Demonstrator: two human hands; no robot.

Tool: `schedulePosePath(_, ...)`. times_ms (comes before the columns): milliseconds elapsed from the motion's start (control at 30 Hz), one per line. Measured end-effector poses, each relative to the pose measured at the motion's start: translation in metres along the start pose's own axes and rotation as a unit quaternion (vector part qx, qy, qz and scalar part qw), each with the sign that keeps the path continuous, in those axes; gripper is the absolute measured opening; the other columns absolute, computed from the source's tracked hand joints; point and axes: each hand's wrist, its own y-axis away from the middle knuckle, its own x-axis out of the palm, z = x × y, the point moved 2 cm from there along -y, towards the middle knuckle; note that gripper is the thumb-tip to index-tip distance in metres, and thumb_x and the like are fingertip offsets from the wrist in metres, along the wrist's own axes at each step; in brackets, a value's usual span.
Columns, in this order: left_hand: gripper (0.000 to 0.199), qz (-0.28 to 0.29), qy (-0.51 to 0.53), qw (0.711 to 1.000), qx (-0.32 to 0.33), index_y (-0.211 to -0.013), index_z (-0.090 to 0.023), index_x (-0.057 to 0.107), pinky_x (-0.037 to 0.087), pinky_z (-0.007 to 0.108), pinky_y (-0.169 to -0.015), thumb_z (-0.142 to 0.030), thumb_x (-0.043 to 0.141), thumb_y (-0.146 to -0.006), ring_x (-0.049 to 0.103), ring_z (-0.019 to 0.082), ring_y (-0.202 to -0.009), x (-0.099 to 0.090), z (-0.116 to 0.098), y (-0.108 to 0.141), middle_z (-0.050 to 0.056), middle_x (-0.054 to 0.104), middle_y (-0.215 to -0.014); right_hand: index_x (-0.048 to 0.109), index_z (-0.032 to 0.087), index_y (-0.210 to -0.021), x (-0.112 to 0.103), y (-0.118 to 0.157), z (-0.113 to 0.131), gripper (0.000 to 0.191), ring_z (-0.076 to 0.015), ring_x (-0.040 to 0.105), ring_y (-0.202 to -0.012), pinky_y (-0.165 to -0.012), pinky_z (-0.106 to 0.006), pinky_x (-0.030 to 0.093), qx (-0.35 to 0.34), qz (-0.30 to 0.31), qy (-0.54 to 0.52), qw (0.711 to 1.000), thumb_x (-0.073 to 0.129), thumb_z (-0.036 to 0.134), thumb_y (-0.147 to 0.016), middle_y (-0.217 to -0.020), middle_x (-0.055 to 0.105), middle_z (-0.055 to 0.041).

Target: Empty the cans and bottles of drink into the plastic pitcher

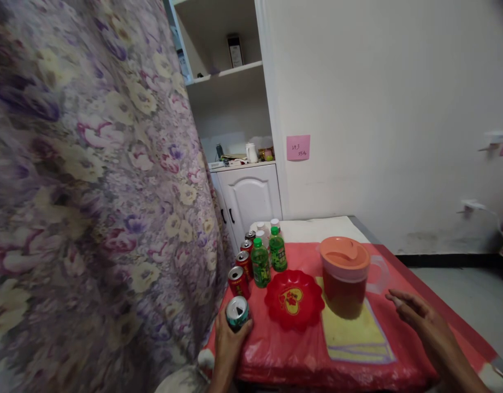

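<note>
My left hand [230, 338] is wrapped round a teal drink can [238, 314] at the table's near left, thumb on one side and fingers on the other. The can stands upright, and its opened top faces me. My right hand [419, 319] is over the right part of the table, fingers loosely stretched towards the jug and holding nothing. Just left of it is a pitcher [344, 284] of dark reddish-brown liquid, with an orange lid and a clear handle pointing right. A red scalloped plate [271, 308] lies between the teal can and the pitcher.
Red cans [238, 283] and green-capped bottles [261, 265] stand in rows along the table's left side, with white-capped bottles [275, 224] behind. A yellow cloth [353, 341] lies under the pitcher. A floral curtain [112, 191] hangs close on the left; a cabinet [253, 191] stands behind.
</note>
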Motion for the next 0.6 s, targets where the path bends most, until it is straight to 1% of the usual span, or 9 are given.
schedulePosePath(67, 0.079, 0.002, -0.015, 1.0, -0.009, -0.123, -0.012, 0.052, 0.038, 0.054, -0.11, -0.05, 0.073, -0.057, 0.051, 0.038, -0.125, 0.0005, -0.0006, 0.0006, 0.015, 0.055, -0.123, 0.073, 0.02, -0.101, -0.0011, -0.0004, -0.0007, 0.052, -0.0317, 0.069, -0.105, -0.075, -0.031, 0.059, 0.001, -0.001, -0.004, 1.0, 0.074, 0.057, -0.064, -0.106, 0.078, -0.013)
schedulePosePath(100, 0.08, 0.009, -0.003, 1.0, -0.01, -0.124, -0.012, 0.05, 0.038, 0.054, -0.11, -0.051, 0.073, -0.057, 0.051, 0.037, -0.125, 0.0002, -0.0009, 0.0011, 0.016, 0.055, -0.124, 0.073, 0.02, -0.101, -0.0015, -0.0006, -0.0009, 0.052, -0.0318, 0.069, -0.104, -0.075, -0.032, 0.059, -0.001, 0.0, -0.003, 1.0, 0.074, 0.057, -0.064, -0.105, 0.078, -0.013)
schedulePosePath(200, 0.085, 0.037, 0.09, 0.995, -0.001, -0.13, -0.016, 0.046, 0.04, 0.05, -0.11, -0.049, 0.074, -0.057, 0.054, 0.034, -0.126, -0.0028, -0.003, 0.0025, 0.015, 0.058, -0.13, 0.073, 0.02, -0.101, -0.0019, -0.0007, -0.0005, 0.05, -0.0318, 0.069, -0.104, -0.075, -0.033, 0.06, -0.011, 0.001, 0.005, 1.0, 0.074, 0.055, -0.065, -0.106, 0.078, -0.0128)
schedulePosePath(267, 0.081, 0.051, 0.14, 0.989, 0.002, -0.129, -0.018, 0.049, 0.043, 0.048, -0.108, -0.048, 0.075, -0.058, 0.058, 0.034, -0.124, -0.0053, -0.0049, 0.0032, 0.013, 0.063, -0.128, 0.073, 0.021, -0.101, -0.0009, -0.0003, 0.0005, 0.049, -0.0319, 0.069, -0.103, -0.075, -0.033, 0.06, -0.015, 0.003, 0.006, 1.0, 0.074, 0.054, -0.066, -0.105, 0.078, -0.0128)
schedulePosePath(300, 0.078, 0.053, 0.147, 0.988, 0.0, -0.126, -0.019, 0.052, 0.043, 0.047, -0.108, -0.047, 0.076, -0.058, 0.059, 0.034, -0.122, -0.0061, -0.0055, 0.0034, 0.012, 0.065, -0.126, 0.073, 0.021, -0.101, -0.0003, 0.0, 0.0012, 0.049, -0.0319, 0.07, -0.102, -0.075, -0.033, 0.06, -0.015, 0.003, 0.006, 1.0, 0.074, 0.054, -0.066, -0.105, 0.078, -0.0129)
schedulePosePath(367, 0.072, 0.048, 0.135, 0.99, -0.003, -0.122, -0.02, 0.056, 0.044, 0.048, -0.107, -0.047, 0.076, -0.058, 0.06, 0.034, -0.119, -0.0063, -0.0058, 0.0032, 0.011, 0.067, -0.122, 0.073, 0.021, -0.101, 0.001, 0.0003, 0.0022, 0.05, -0.0319, 0.07, -0.102, -0.075, -0.033, 0.06, -0.011, 0.004, 0.006, 1.0, 0.073, 0.055, -0.065, -0.105, 0.078, -0.013)
schedulePosePath(433, 0.072, 0.031, 0.097, 0.995, -0.003, -0.122, -0.018, 0.055, 0.042, 0.049, -0.109, -0.046, 0.076, -0.059, 0.059, 0.034, -0.12, -0.0045, -0.0046, 0.0023, 0.012, 0.065, -0.122, 0.073, 0.02, -0.1, 0.0018, 0.0002, 0.0026, 0.052, -0.0322, 0.069, -0.103, -0.075, -0.033, 0.059, -0.005, 0.005, 0.008, 1.0, 0.073, 0.057, -0.063, -0.104, 0.078, -0.0133)
schedulePosePath(533, 0.082, 0.004, 0.032, 0.999, -0.001, -0.128, -0.011, 0.05, 0.038, 0.052, -0.111, -0.045, 0.075, -0.057, 0.053, 0.036, -0.126, -0.0006, -0.0007, 0.0009, 0.018, 0.058, -0.129, 0.073, 0.02, -0.101, 0.0016, -0.0006, 0.0015, 0.053, -0.0329, 0.068, -0.104, -0.075, -0.034, 0.059, 0.002, 0.005, 0.01, 1.0, 0.074, 0.058, -0.063, -0.105, 0.078, -0.0138)
schedulePosePath(600, 0.089, 0.006, 0.019, 1.0, 0.009, -0.133, -0.009, 0.046, 0.035, 0.053, -0.113, -0.044, 0.076, -0.056, 0.048, 0.038, -0.131, 0.0012, 0.0017, 0.0006, 0.021, 0.052, -0.136, 0.073, 0.02, -0.101, 0.001, -0.0013, 0.0005, 0.053, -0.0326, 0.068, -0.104, -0.075, -0.033, 0.058, 0.001, 0.005, 0.009, 1.0, 0.074, 0.058, -0.064, -0.105, 0.078, -0.0136)
